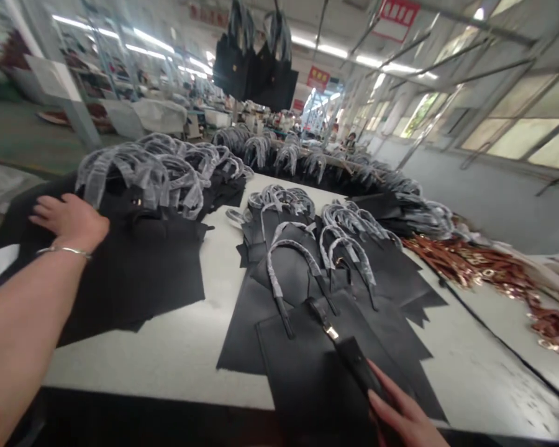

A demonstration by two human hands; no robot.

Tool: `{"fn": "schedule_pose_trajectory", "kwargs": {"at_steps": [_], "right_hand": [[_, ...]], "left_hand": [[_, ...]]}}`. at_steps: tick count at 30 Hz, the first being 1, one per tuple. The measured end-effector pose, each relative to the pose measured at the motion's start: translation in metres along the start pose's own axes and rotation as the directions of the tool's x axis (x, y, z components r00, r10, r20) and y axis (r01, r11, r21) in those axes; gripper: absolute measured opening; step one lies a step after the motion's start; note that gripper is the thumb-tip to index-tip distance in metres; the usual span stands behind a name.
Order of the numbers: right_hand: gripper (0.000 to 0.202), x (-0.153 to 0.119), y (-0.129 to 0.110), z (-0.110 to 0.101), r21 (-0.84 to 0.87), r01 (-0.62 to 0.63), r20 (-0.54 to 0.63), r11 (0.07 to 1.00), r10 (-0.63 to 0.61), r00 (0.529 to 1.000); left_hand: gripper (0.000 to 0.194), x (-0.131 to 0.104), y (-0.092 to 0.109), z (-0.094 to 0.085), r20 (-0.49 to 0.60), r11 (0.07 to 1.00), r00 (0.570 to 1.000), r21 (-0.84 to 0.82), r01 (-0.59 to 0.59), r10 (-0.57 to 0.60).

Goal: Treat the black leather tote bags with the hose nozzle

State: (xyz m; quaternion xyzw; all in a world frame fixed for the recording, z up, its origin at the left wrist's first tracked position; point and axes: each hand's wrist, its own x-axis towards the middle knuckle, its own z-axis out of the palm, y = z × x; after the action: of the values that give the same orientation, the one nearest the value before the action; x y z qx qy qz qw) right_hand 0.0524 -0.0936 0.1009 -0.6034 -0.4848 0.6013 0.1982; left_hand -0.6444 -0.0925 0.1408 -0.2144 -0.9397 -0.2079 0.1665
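Observation:
My left hand [69, 220] is over the left stack of black bag panels [163, 267], its fingers spread beside handles wrapped in clear film [121, 167]. Whether it touches the panels is unclear. At the lower right, my right hand [395, 403] grips a black strap [356, 363] between thumb and fingers. The strap has a gold buckle [330, 332] and lies over a black panel [307, 366] with a wrapped arched handle [291, 248]. More black panels with wrapped handles [349, 223] overlap behind it.
Brown straps with metal rings [475, 261] are heaped on the right of the pale table [233, 310]. A black cord [498, 341] crosses the table's right side. Black bags [256, 71] hang overhead. Further handled pieces [317, 164] line the back edge. A metal post [60, 74] rises at the left.

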Motion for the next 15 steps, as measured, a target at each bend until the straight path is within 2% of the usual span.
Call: {"fn": "schedule_pose_trajectory", "kwargs": {"at_steps": [1,2,3,4,5,6,7,9,10,11,12,13,14,15], "right_hand": [[0.089,0.003,-0.006,0.0,0.004,-0.004,0.006,1.0,0.004,1.0],[0.087,0.007,-0.012,0.0,0.002,-0.001,0.011,1.0,0.001,1.0],[0.083,0.012,-0.017,0.0,0.0,0.005,0.019,1.0,-0.005,1.0],[0.079,0.017,-0.023,-0.001,-0.004,0.004,0.031,1.0,-0.004,1.0],[0.075,0.023,-0.029,-0.003,-0.011,-0.005,0.05,1.0,0.005,0.999],[0.072,0.028,-0.034,-0.004,-0.017,-0.016,0.071,1.0,0.017,0.997],[0.069,0.034,-0.038,-0.006,-0.019,-0.028,0.096,0.999,0.03,0.995],[0.067,0.043,-0.044,-0.009,-0.016,-0.056,0.136,0.998,0.057,0.989],[0.067,0.047,-0.046,-0.01,-0.012,-0.069,0.148,0.998,0.07,0.986],[0.067,0.051,-0.047,-0.012,-0.006,-0.08,0.158,0.997,0.08,0.984],[0.067,0.053,-0.047,-0.013,-0.001,-0.088,0.167,0.996,0.087,0.982],[0.067,0.055,-0.047,-0.014,0.003,-0.094,0.175,0.996,0.092,0.98],[0.067,0.056,-0.047,-0.015,0.009,-0.097,0.184,0.995,0.094,0.979],[0.066,0.057,-0.048,-0.016,0.015,-0.097,0.193,0.995,0.093,0.977]], "left_hand": [[0.06,-0.011,0.017,0.0,-0.091,0.999,0.995,-0.018,0.034,-0.036],[0.059,-0.029,0.037,-0.001,-0.143,0.999,0.99,-0.048,0.01,-0.017],[0.056,-0.053,0.06,-0.001,-0.137,0.982,0.983,-0.125,-0.139,0.122],[0.051,-0.084,0.084,-0.002,-0.061,0.925,0.96,-0.26,-0.278,0.272],[0.047,-0.121,0.107,-0.001,0.065,0.828,0.905,-0.436,-0.353,0.42],[0.041,-0.162,0.129,0.0,0.201,0.699,0.793,-0.624,-0.35,0.576],[0.032,-0.206,0.149,0.003,0.267,0.634,0.698,-0.697,-0.336,0.664],[0.019,-0.293,0.181,0.013,0.349,0.566,0.561,-0.777,-0.275,0.751],[0.016,-0.334,0.195,0.018,0.406,0.55,0.497,-0.815,-0.184,0.767],[0.019,-0.369,0.207,0.022,0.514,0.523,0.447,-0.845,0.115,0.732],[0.027,-0.398,0.219,0.026,0.59,0.443,0.413,-0.802,0.401,0.693],[0.033,-0.421,0.229,0.029,0.631,0.33,0.403,-0.73,0.599,0.663],[0.036,-0.436,0.239,0.03,0.662,0.241,0.37,-0.643,0.727,0.652],[0.038,-0.446,0.247,0.031,0.668,0.166,0.331,-0.566,0.808,0.666]]}}
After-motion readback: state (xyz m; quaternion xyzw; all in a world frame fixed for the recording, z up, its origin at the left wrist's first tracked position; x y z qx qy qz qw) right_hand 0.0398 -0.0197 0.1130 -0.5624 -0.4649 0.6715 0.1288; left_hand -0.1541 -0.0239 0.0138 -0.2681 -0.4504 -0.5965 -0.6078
